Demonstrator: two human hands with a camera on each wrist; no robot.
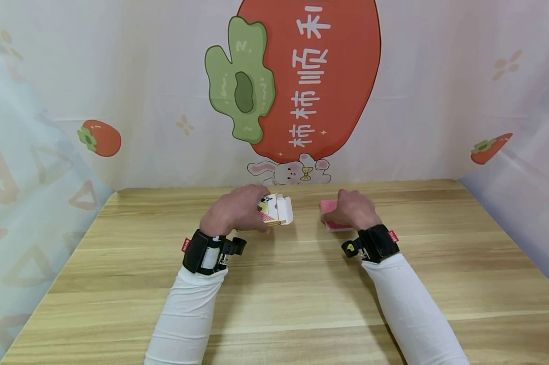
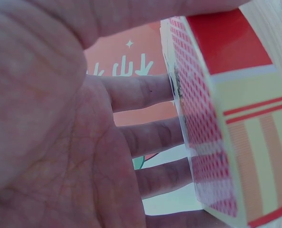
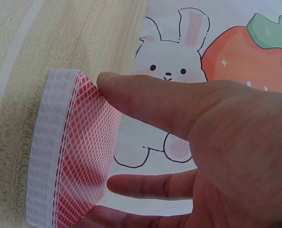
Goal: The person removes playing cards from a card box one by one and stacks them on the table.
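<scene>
Raised just off the table, a playing-card box (image 1: 269,208) is in my left hand (image 1: 238,210), with the thumb and the fingers at opposite edges. The box has a red lattice pattern, a printed ace and an opened white flap at its right end. In the left wrist view the box's striped side (image 2: 255,142) faces the camera. My right hand (image 1: 354,208) is over a deck of cards (image 1: 330,207) with red lattice backs, spanning it with thumb and fingers. In the right wrist view the deck's stacked white edges (image 3: 48,147) show; its far side is hidden.
Both things are near the back of the wooden table (image 1: 274,304), before a printed cloth (image 1: 165,61) with a large red persimmon and a rabbit. Each wrist wears a black strap with a small camera.
</scene>
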